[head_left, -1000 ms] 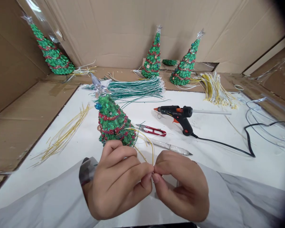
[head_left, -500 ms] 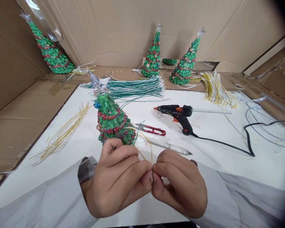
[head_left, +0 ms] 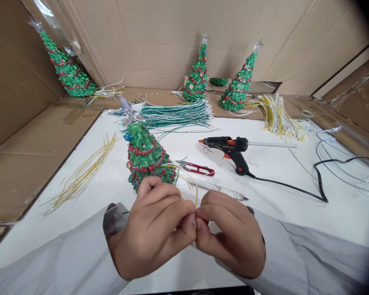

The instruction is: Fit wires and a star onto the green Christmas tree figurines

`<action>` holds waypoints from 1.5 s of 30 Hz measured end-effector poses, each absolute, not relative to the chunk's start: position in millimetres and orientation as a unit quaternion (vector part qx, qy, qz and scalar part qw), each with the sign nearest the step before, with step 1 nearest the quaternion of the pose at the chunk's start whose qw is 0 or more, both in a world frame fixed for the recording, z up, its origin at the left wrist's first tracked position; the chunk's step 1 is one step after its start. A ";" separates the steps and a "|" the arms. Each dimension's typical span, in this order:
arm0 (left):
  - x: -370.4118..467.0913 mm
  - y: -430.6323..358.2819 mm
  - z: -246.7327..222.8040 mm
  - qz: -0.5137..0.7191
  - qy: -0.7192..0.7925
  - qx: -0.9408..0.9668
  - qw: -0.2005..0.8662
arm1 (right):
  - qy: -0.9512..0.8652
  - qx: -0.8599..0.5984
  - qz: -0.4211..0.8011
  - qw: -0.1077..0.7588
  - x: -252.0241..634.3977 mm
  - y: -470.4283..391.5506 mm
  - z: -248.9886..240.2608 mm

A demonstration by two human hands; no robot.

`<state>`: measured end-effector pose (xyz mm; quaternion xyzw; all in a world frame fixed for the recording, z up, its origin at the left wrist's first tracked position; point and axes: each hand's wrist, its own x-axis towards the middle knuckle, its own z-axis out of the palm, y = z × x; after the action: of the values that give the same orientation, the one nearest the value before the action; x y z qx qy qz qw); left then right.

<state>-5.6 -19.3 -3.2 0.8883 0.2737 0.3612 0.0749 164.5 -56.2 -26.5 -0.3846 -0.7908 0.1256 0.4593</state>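
My left hand (head_left: 160,229) and my right hand (head_left: 230,231) meet fingertip to fingertip over the front of the white table. Both are closed in a pinch around the end of a thin yellow wire (head_left: 197,192); the exact tip is hidden by the fingers. That wire, with a white one beside it, curves back to a small green Christmas tree (head_left: 146,151) that leans behind my left hand. Red garland, small baubles and a clear star (head_left: 131,112) decorate this tree. Its lower part is partly covered by my left hand.
A black glue gun (head_left: 230,147), red thread snips (head_left: 199,169) and a pen-like tool (head_left: 224,190) lie beyond my hands. Yellow wires (head_left: 89,172) lie left, green wires (head_left: 178,113) behind. More trees (head_left: 197,78) stand against the cardboard wall (head_left: 141,45). A black cord (head_left: 289,186) runs right.
My fingertips stay pinched together and have shifted slightly up and left. The yellow wire's loop has changed shape a little. The tree appears almost unmoved.
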 end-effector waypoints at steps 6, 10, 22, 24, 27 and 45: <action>-2.5 -20.0 -3.8 0.391 0.289 0.867 0.107 | -0.764 -0.395 0.140 0.491 164.4 -55.7 -26.5; -2.8 -22.7 -5.2 0.398 0.300 0.857 0.131 | -0.747 -0.409 0.125 0.510 162.2 -56.6 -24.9; -3.4 -19.7 -7.3 0.382 0.254 0.862 0.218 | -0.826 -0.366 0.027 0.427 164.0 -53.1 -22.6; -3.7 -19.7 -8.2 0.379 0.250 0.863 0.222 | -0.828 -0.367 0.019 0.424 163.1 -53.3 -22.6; -4.2 -19.2 -8.4 0.376 0.248 0.866 0.218 | -0.826 -0.376 0.016 0.419 162.4 -54.3 -23.4; -5.8 -19.2 -7.0 0.368 0.272 0.859 0.228 | -0.846 -0.339 0.011 0.412 168.9 -48.5 -21.8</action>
<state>-5.8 -19.2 -7.0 0.8593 0.2717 0.3684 0.2280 168.9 -48.5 -21.8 -0.3391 -0.8459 0.0115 0.4116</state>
